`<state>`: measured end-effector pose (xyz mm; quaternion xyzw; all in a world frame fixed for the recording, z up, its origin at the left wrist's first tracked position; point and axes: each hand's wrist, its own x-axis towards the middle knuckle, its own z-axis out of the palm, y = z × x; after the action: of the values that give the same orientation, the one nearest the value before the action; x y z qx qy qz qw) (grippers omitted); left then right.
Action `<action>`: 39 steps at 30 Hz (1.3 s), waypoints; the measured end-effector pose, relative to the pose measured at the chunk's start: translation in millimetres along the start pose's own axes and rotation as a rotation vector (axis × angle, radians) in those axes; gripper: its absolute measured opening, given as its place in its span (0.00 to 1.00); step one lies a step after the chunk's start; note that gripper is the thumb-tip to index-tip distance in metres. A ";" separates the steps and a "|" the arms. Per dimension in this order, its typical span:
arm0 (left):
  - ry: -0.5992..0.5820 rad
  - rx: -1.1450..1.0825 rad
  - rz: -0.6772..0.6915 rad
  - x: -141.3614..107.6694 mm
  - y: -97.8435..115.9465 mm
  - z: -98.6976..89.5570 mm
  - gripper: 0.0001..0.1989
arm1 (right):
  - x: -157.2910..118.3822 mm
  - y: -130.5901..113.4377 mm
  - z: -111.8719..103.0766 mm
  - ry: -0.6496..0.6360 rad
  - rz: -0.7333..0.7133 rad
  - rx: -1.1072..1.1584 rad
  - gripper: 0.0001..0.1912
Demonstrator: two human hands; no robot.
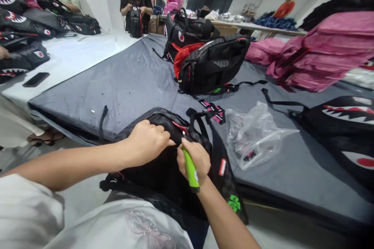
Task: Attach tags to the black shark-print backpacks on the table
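Observation:
A black backpack with a red-edged zipper and green lettering lies at the table's front edge, against the white shirt. My left hand is closed on the fabric near its upper opening. Just right of it, my right hand is wrapped round a bright green handheld tool, whose pale tip points up toward the zipper. The tool's tip is close to my left fingertips; whether it touches the fabric cannot be made out.
The grey-covered table bears a clear plastic bag, pink-and-black tags, black backpacks and pink bags. A phone lies on the white table at left. Several people stand or sit beyond.

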<state>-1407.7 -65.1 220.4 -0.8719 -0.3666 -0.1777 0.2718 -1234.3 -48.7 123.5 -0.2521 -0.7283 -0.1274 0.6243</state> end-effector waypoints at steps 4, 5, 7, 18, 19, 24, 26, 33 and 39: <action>-0.187 -0.121 0.083 25.6 -25.7 24.6 0.14 | -25.3 12.2 17.2 0.089 0.109 -0.006 0.25; -0.265 -0.153 0.053 36.1 -32.8 36.1 0.24 | -30.3 9.7 19.3 0.095 0.153 0.009 0.25; -0.456 -0.171 -0.034 54.2 -44.4 61.3 0.38 | -38.9 0.4 20.3 0.053 0.219 0.063 0.25; -0.437 -0.075 0.174 48.3 -39.2 102.5 0.63 | -42.3 3.8 8.7 -0.056 0.615 0.190 0.17; -0.452 -0.057 0.166 48.5 -37.1 104.4 0.64 | -41.7 5.8 7.9 -0.050 0.618 0.220 0.18; -0.532 -0.078 0.088 52.7 -33.6 108.1 0.59 | -40.0 23.2 -0.9 -0.089 0.683 0.262 0.22; -0.537 -0.113 0.078 53.3 -34.6 106.6 0.57 | -38.1 37.7 -6.4 -0.062 0.670 0.164 0.20; -0.509 -0.174 0.033 52.9 -36.8 108.7 0.51 | -13.9 64.0 -17.0 -0.508 0.306 -0.238 0.21; -0.499 -0.181 -0.092 52.8 -35.0 111.1 0.53 | 12.4 53.1 -27.4 -0.608 0.578 0.032 0.14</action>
<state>-1385.9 51.0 171.7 -0.8919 -0.4440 -0.0016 0.0856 -1184.3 -15.1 133.9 -0.4624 -0.7807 0.1444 0.3949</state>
